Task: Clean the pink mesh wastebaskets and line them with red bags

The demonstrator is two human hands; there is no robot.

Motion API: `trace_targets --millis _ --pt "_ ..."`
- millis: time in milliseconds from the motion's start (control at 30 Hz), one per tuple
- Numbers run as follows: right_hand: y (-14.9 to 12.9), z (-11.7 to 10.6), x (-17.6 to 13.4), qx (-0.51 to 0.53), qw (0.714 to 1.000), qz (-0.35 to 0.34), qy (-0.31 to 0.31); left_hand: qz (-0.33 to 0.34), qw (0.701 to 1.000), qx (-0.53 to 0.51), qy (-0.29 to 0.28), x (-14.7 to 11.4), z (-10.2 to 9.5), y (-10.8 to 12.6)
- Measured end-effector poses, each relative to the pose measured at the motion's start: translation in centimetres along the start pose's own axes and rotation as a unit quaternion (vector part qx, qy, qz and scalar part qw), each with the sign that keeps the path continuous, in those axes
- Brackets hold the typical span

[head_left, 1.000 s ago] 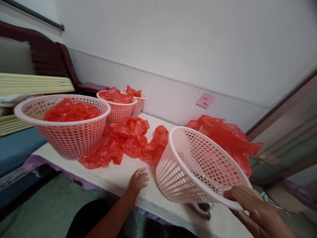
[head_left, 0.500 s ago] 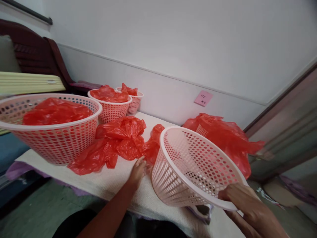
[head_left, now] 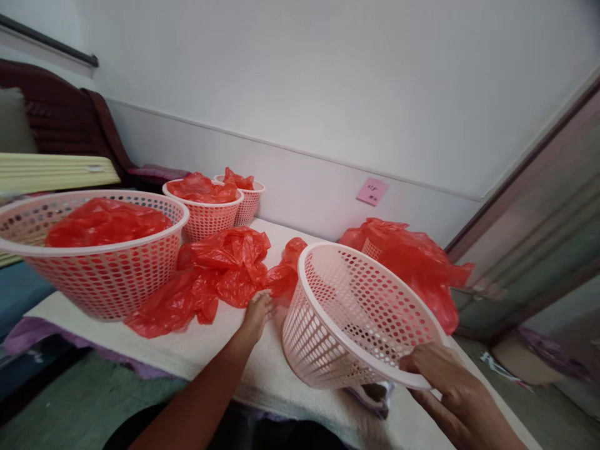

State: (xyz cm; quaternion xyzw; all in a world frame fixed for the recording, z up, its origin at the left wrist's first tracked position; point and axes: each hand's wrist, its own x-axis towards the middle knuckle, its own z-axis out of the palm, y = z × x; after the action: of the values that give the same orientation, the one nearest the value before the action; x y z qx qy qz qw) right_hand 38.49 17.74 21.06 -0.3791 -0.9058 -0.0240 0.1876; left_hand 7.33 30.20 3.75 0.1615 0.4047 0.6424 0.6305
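A pale pink plastic basket (head_left: 328, 356) with a perforated wall stands tilted on the white-covered table, its mouth turned partly toward me. My right hand (head_left: 443, 381) grips its rim at the near right, thumb over the edge and fingers underneath. On the basket's left side, my left hand (head_left: 257, 314) is open, fingers loosely bent, close to a small red plastic bag (head_left: 285, 270). Whether the fingertips touch that bag I cannot tell. Crumpled red plastic bags (head_left: 229, 265) lie just beyond my left hand.
A large pink basket (head_left: 112, 281) holding a red bag stands at the left. Two more baskets (head_left: 209, 219) with red bags are behind it. Against the wall at right sits a red-bagged bundle (head_left: 412, 262). A small purple-and-white item (head_left: 372, 399) lies under the tilted basket.
The camera view has shifted slightly. My right hand keeps its hold on the basket rim, and the basket stays tilted. My left hand's fingers have moved a little.
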Motion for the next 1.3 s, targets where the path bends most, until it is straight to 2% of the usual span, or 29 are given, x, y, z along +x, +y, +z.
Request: trace_targets --millis 100,267,333,433,600,733,833,967,1133,1233,1300 --pt "0.0 0.2 -0.4 0.003 1.0 0.001 0.011 -0.003 1.0 0.0 -0.005 0.4 0.1 -0.3" --pt "-0.8 0.0 0.1 -0.006 0.999 -0.022 0.038 -0.01 1.0 0.004 0.006 1.5 1.6 -1.0" --pt "-1.1 -0.1 0.4 -0.01 0.999 -0.026 0.041 0.014 1.0 0.003 0.008 1.3 2.1 -0.5" --pt "-1.3 0.1 0.8 -0.011 0.998 -0.031 0.047 0.069 0.998 -0.005 -0.003 -0.2 2.9 1.5" --pt "-1.5 1.2 1.8 -0.002 0.999 -0.019 0.049 0.187 0.981 -0.039 -0.045 -5.4 4.6 7.4" --pt "-1.6 1.4 2.0 -0.001 0.999 -0.012 0.053 0.28 0.955 -0.074 -0.068 -11.3 6.2 12.4" --pt "-1.9 1.2 1.8 -0.007 0.999 -0.001 0.046 0.326 0.936 -0.091 -0.093 -16.2 7.3 15.0" --pt "-2.0 1.3 1.7 -0.024 0.998 0.008 0.052 0.375 0.914 -0.092 -0.121 -21.9 8.0 16.5" --pt "-1.5 1.4 1.7 -0.053 0.994 -0.001 0.097 0.389 0.904 -0.097 -0.149 -25.9 9.0 17.8" --pt "-3.6 0.1 1.8 -0.023 0.99 0.013 0.139 0.389 0.899 -0.076 -0.188 -27.4 10.4 18.9" --pt "-6.6 -1.1 2.0 0.077 0.987 0.032 0.139 0.385 0.895 -0.066 -0.216 -28.3 11.7 19.4"
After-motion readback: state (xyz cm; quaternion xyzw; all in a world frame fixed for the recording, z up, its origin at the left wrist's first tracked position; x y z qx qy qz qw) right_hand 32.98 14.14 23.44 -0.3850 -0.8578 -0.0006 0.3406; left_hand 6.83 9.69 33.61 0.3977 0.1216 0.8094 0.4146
